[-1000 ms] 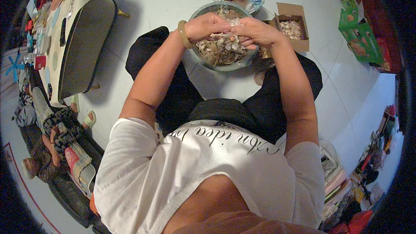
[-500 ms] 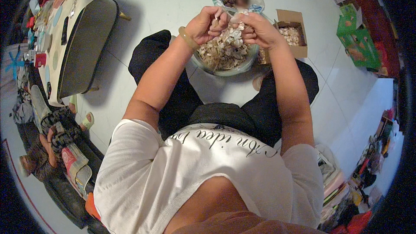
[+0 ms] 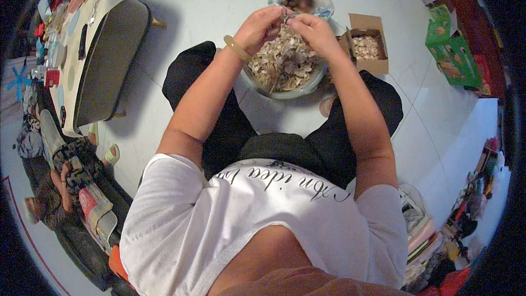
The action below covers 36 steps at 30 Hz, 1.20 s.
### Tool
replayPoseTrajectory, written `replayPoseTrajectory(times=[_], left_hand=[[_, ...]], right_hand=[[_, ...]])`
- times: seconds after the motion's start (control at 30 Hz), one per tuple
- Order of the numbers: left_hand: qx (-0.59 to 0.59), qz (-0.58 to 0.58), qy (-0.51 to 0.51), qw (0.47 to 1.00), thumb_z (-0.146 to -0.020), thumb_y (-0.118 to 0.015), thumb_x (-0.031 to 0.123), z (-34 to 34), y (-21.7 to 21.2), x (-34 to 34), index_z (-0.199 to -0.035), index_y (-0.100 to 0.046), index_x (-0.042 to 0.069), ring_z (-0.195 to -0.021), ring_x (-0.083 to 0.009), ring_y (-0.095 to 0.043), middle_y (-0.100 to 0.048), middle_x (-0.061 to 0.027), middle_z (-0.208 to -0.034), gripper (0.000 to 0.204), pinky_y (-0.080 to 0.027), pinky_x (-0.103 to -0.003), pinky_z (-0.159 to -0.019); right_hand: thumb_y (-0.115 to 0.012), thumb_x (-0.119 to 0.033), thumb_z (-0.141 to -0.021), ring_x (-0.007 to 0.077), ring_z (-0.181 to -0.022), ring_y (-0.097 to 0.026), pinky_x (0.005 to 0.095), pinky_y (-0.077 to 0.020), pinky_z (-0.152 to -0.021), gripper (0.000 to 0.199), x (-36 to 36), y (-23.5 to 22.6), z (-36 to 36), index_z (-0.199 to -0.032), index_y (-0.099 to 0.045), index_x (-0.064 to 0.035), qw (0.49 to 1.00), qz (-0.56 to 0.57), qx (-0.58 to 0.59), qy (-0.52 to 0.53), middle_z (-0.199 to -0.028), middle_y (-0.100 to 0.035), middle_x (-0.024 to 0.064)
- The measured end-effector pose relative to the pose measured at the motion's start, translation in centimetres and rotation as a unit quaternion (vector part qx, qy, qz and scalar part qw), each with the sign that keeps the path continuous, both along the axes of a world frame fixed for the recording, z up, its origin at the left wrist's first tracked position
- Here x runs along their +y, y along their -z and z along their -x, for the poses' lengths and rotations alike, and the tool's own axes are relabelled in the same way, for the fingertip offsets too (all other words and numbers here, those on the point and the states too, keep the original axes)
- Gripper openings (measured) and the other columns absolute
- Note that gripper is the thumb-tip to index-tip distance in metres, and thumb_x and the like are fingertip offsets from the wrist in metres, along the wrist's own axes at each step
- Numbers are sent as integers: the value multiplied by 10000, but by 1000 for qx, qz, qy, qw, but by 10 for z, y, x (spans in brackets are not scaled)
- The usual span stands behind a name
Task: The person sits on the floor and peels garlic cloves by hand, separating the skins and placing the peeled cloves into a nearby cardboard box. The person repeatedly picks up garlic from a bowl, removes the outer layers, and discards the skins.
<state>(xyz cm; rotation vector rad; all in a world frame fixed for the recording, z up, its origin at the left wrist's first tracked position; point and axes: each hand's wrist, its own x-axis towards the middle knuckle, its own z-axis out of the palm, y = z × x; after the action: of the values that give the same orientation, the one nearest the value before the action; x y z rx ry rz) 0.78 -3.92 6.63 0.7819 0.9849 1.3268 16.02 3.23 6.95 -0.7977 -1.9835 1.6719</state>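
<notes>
My left hand (image 3: 263, 27), a pale bangle (image 3: 236, 48) at its wrist, and my right hand (image 3: 312, 32) meet above the far part of a wide, pale bowl (image 3: 285, 95). Their fingertips pinch together at one spot, where something small and greyish shows that is too small to name. Heaped in the bowl are pale tan and cream papery flakes (image 3: 282, 66). Right behind my hands stands an open clear plastic bag (image 3: 323, 1) with blue marks and dark brown pieces inside.
To the bowl's right sits an open cardboard box (image 3: 372, 66) holding small whitish pieces (image 3: 366, 47). A cloth-covered table (image 3: 109, 60) crowded with items stands at left. A person (image 3: 52, 197) lies on a dark sofa beyond it. Green boxes (image 3: 452, 55) stand at right.
My right hand has moved left, so both hands' fingertips now meet. The pale flakes that showed by the right fingers are no longer seen there.
</notes>
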Motion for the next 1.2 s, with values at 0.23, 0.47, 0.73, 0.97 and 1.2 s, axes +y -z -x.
replayPoseTrajectory(times=[0.23,0.47,0.73,0.97,1.2], left_hand=[[173,14,19,985,-839,-446,236,-7,-1,8,-888,-518,73,-550,-23,-382,-454,50,-651,185,-315,-163,-472],[385,-90,-67,916,-823,-465,195,-11,7,4,-873,-483,31,-612,-89,-448,-492,-31,-686,173,-395,-234,-560],[312,-107,-94,939,-816,-479,201,-18,8,0,-813,-459,59,-550,-90,-411,-470,-24,-629,143,-354,-216,-502],[-175,24,-153,972,-811,-431,184,3,5,10,-721,-425,113,-432,-69,-357,-454,5,-609,115,-274,-163,-374],[-270,117,-120,948,-788,-468,132,20,34,11,-803,-478,-5,-725,-202,-553,-552,-114,-783,138,-493,-264,-636]], right_hand=[[-557,-188,-746,92,-621,-495,254,-412,-597,170,4,17,2,-732,-556,-19,995,-69,15,76,-640,-556,24],[-572,-129,-704,60,-611,-477,220,-396,-559,124,-1,23,9,-757,-575,-17,991,-94,31,87,-649,-554,14],[-570,-151,-659,100,-562,-481,245,-391,-531,135,-5,23,13,-673,-541,-20,987,-102,34,119,-608,-540,33],[-549,-221,-739,122,-629,-507,272,-405,-590,197,-1,28,8,-761,-576,-27,998,-25,14,56,-660,-562,43],[-554,-200,-644,292,-594,-544,405,-421,-534,151,-31,31,7,-603,-542,-54,926,-326,-182,-59,-613,-554,107]])
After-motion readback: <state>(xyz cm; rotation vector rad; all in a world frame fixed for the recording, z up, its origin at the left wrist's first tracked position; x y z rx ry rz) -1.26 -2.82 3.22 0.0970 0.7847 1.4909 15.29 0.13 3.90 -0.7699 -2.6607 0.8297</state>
